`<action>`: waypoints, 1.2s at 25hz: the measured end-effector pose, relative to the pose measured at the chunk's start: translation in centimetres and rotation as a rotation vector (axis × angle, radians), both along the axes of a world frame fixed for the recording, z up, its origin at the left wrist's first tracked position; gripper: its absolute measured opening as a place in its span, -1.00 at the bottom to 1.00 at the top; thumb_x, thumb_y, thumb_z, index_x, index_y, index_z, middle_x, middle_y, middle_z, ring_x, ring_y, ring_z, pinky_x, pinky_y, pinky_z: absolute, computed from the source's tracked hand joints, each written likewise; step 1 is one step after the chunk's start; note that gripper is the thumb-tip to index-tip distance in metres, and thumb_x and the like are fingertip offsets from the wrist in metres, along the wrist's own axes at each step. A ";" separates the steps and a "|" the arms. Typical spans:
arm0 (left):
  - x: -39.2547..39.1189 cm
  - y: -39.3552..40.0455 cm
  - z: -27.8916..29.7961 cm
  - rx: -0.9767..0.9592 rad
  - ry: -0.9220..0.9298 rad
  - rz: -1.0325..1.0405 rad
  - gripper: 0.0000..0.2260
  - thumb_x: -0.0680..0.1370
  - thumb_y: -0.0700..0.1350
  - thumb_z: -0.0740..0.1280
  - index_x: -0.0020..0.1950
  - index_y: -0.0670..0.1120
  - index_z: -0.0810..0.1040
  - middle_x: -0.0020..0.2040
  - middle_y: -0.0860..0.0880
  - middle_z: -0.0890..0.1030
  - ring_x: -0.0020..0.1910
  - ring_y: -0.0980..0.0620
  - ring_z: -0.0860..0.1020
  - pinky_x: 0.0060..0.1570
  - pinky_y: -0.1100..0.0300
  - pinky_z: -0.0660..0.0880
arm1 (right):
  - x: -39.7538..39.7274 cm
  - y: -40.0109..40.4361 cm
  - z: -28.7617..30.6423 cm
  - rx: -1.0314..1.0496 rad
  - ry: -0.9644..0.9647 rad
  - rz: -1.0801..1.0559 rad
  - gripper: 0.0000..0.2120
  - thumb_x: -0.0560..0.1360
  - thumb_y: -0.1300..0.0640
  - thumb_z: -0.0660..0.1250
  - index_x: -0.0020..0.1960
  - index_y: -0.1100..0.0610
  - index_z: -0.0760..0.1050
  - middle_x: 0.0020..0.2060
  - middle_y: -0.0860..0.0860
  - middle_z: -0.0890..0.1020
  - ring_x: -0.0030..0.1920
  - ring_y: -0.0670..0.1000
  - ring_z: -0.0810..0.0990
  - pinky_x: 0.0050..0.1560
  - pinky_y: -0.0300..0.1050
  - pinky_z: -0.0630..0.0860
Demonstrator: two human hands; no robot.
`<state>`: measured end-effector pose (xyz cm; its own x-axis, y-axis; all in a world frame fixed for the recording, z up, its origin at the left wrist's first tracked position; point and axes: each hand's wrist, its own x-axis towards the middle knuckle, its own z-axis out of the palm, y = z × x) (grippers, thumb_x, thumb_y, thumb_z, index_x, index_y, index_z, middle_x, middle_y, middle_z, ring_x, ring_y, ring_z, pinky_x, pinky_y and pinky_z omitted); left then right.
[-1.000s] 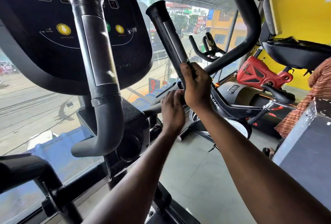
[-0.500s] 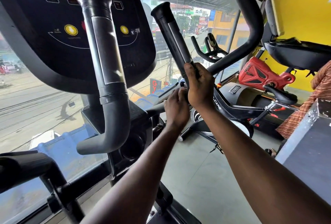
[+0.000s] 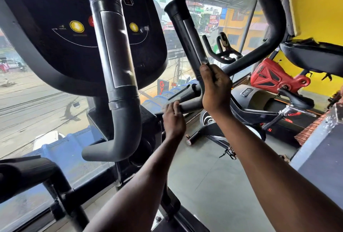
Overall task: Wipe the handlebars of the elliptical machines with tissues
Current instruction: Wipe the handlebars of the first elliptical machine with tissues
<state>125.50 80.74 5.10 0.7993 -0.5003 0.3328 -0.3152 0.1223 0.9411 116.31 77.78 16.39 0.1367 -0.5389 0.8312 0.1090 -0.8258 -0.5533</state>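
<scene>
Hands on the right handlebar [image 3: 187, 33]: right hand [image 3: 216, 87], fingers curled round the upright grip's base, likely steadying it; left hand [image 3: 173, 119] grasps the horizontal bar below. No tissue visible.

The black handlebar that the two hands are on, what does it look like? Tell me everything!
The black handlebar is a round tube with a flared cap on top and a shiny metal strip down its side. It leans up and to the left, then bends at the bottom into a matte grey bar running left toward the machine. The right hand grips it just above the bend; the left hand holds the low bar. No tissue shows.
</scene>
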 end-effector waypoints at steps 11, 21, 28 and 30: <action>1.8 -1.3 -2.3 -0.041 0.185 0.077 -0.69 0.63 -0.03 0.06 0.18 -0.02 0.56 0.15 -0.03 0.56 0.19 -0.02 0.47 0.31 -0.09 0.35 | 0.1 -0.2 -0.1 -0.036 0.001 -0.004 -0.70 0.57 0.00 0.18 -0.30 0.09 0.33 -0.51 -0.10 0.33 -0.41 -0.22 0.33 -0.32 -0.36 0.22; 0.0 -1.0 -0.7 -0.026 0.006 0.103 -0.65 0.63 -0.04 0.00 0.12 -0.07 0.56 0.10 -0.03 0.57 0.18 -0.08 0.48 0.26 -0.05 0.35 | 0.0 -0.1 -0.1 0.011 -0.003 0.009 -0.68 0.55 -0.04 0.18 -0.31 0.09 0.32 -0.50 -0.13 0.38 -0.41 -0.20 0.33 -0.32 -0.35 0.22; -0.8 1.3 2.0 0.186 0.115 0.036 -0.71 0.64 -0.14 0.06 0.17 -0.14 0.55 0.19 -0.14 0.57 0.22 -0.14 0.46 0.28 -0.02 0.34 | -0.2 0.5 0.4 0.021 0.008 0.007 -0.61 0.55 -0.10 0.15 -0.29 0.17 0.42 -0.47 -0.12 0.36 -0.40 -0.15 0.31 -0.33 -0.32 0.23; -2.8 2.8 3.5 0.062 0.118 0.025 -0.73 0.63 -0.12 0.13 0.19 -0.05 0.59 0.18 -0.02 0.61 0.17 0.03 0.53 0.25 0.15 0.40 | -0.4 0.9 0.7 0.027 0.034 0.030 -0.69 0.57 -0.09 0.10 -0.29 0.01 0.39 -0.44 -0.13 0.37 -0.39 -0.15 0.32 -0.31 -0.28 0.24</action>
<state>122.69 83.58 8.63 0.8436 -0.4963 0.2052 -0.2045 0.0564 0.9772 115.87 78.65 17.12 0.1811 -0.5561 0.8112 0.1142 -0.8073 -0.5789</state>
